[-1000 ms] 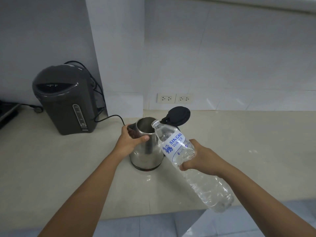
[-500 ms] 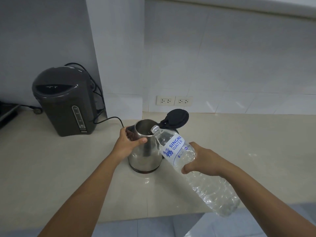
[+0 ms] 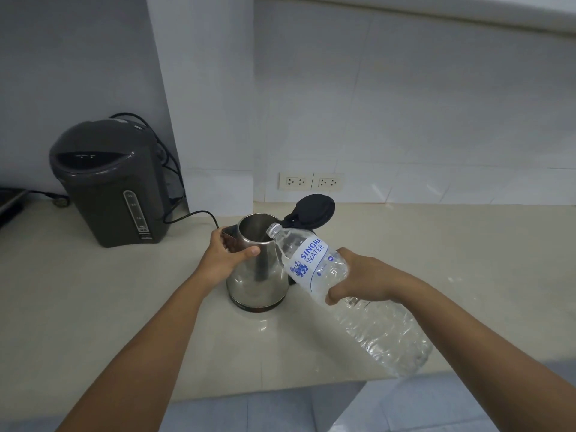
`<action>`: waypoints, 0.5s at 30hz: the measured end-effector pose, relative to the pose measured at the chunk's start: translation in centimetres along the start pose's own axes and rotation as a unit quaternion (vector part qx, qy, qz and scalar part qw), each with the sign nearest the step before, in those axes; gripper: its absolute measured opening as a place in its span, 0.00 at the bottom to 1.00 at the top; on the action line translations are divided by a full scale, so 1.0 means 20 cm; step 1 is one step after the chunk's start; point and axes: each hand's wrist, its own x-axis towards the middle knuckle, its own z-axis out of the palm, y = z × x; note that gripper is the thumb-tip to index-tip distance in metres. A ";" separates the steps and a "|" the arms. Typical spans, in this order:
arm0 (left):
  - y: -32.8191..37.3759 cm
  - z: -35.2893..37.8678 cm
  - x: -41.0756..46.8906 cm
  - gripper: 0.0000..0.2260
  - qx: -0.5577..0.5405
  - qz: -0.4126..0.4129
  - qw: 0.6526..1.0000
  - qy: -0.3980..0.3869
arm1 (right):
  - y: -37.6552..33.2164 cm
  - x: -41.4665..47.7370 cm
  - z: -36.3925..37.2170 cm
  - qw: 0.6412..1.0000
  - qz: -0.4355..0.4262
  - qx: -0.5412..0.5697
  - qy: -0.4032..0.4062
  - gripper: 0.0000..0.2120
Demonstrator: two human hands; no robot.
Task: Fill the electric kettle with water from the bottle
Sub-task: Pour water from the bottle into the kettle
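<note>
1. The counter (image 3: 93,307) is smooth, pale, glossy stone.
2. A rounded dark grey plastic hot-water pot (image 3: 109,182) stands at the back left, well apart from the hands.
3. The bottle (image 3: 343,291) is clear crinkled plastic with a white and blue label, tilted, its open neck at the kettle's rim.
4. The kettle (image 3: 258,275) is shiny steel, cone-shaped, upright on the counter, with its round black lid (image 3: 314,210) flipped up.
5. The right hand (image 3: 364,279) wraps closed around the bottle's middle.
6. The left hand (image 3: 224,260) curls around the kettle's upper wall, thumb pressed on the steel.
</note>
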 end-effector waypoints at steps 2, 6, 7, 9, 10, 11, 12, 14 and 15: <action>0.00 0.00 0.00 0.36 -0.001 0.000 1.000 -0.002 | 0.00 0.01 -0.01 1.000 0.002 -0.007 -0.004 0.37; 0.02 -0.01 -0.02 0.41 -0.012 -0.002 1.000 -0.007 | 0.01 0.01 -0.03 1.000 0.005 -0.024 -0.009 0.39; 0.03 -0.01 -0.03 0.43 -0.011 -0.002 1.000 -0.006 | 0.01 0.01 -0.03 1.000 0.005 -0.027 -0.009 0.38; 0.03 -0.01 -0.03 0.45 -0.013 -0.002 1.000 -0.005 | 0.01 0.00 -0.04 0.999 0.004 -0.030 -0.011 0.37; 0.03 -0.01 -0.03 0.46 -0.013 -0.003 1.000 -0.004 | 0.00 0.00 -0.04 0.999 0.003 -0.031 -0.010 0.38; 0.03 -0.01 -0.03 0.46 -0.013 -0.002 1.000 -0.003 | 0.00 0.00 -0.04 0.999 0.001 -0.034 -0.010 0.38; 0.03 -0.01 -0.03 0.46 -0.013 -0.002 1.000 -0.002 | 0.00 0.00 -0.04 0.999 0.000 -0.036 -0.011 0.38; 0.03 -0.01 -0.03 0.46 -0.013 -0.001 1.000 -0.002 | -0.01 -0.01 -0.05 0.999 -0.003 -0.039 -0.012 0.38; 0.03 -0.01 -0.03 0.46 -0.014 0.000 1.000 -0.002 | -0.01 -0.01 -0.06 0.999 -0.004 -0.041 -0.013 0.37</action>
